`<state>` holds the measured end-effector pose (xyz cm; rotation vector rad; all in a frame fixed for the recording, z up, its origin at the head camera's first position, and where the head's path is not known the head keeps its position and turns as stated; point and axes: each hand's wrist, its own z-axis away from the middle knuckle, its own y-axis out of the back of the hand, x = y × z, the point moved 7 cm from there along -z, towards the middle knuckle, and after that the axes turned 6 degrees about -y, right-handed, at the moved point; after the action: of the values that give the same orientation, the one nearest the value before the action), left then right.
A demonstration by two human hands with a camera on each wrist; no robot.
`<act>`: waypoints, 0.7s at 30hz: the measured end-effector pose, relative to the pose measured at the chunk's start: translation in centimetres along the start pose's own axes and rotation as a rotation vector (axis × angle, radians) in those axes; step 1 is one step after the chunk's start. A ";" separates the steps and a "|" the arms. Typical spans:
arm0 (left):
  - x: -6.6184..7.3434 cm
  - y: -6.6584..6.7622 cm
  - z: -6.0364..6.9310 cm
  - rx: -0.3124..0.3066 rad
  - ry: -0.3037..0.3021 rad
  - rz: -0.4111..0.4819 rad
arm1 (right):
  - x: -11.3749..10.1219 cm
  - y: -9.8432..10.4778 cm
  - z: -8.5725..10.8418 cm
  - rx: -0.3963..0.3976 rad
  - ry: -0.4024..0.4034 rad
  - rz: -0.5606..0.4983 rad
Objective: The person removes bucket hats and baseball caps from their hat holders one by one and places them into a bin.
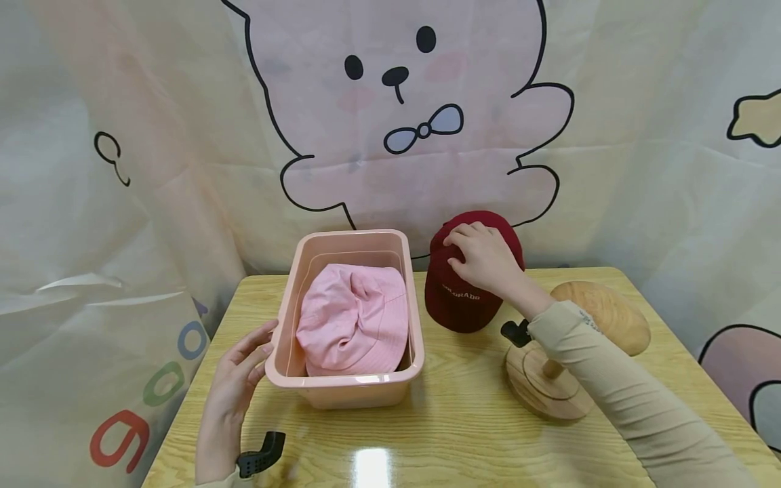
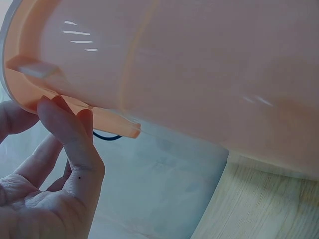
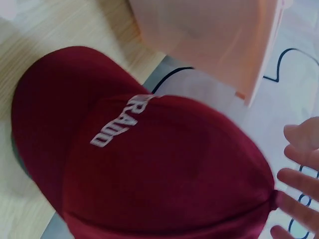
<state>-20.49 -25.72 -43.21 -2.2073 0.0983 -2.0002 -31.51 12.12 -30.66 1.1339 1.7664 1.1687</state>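
Observation:
A pink plastic bin point(image 1: 344, 393) stands on the table with a crumpled pink bucket hat point(image 1: 354, 325) lying inside it. My left hand point(image 1: 238, 373) pinches the bin's left rim, thumb and fingertips meeting there in the left wrist view. To the right of the bin is a dark red baseball cap point(image 1: 464, 312) with white lettering on its front, brim toward me. Over the cap's crown my right hand point(image 1: 485, 261) spreads its fingers. In the right wrist view its fingertips point(image 3: 294, 179) reach beside the top button, not closed round the cap; contact is hard to tell.
A wooden hat stand, with a round base point(image 1: 537, 386) and a rounded head point(image 1: 601, 315), is partly behind my right forearm. The wooden table point(image 1: 451, 434) ends at a printed cloth backdrop point(image 1: 390, 183) close behind the bin and the cap.

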 end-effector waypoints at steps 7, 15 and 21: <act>0.1 -0.2 0.0 -0.012 0.008 -0.003 | 1.0 -0.5 0.3 -0.008 0.025 0.044; 0.1 -0.1 0.0 -0.015 0.001 -0.004 | 1.8 0.1 0.4 0.041 -0.003 0.057; 0.1 -0.2 0.0 -0.009 -0.010 0.007 | 2.8 0.2 0.5 0.034 -0.081 0.077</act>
<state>-20.44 -25.56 -43.06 -2.2188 0.1133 -1.9894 -31.96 14.96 -30.89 1.2620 1.7003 1.1252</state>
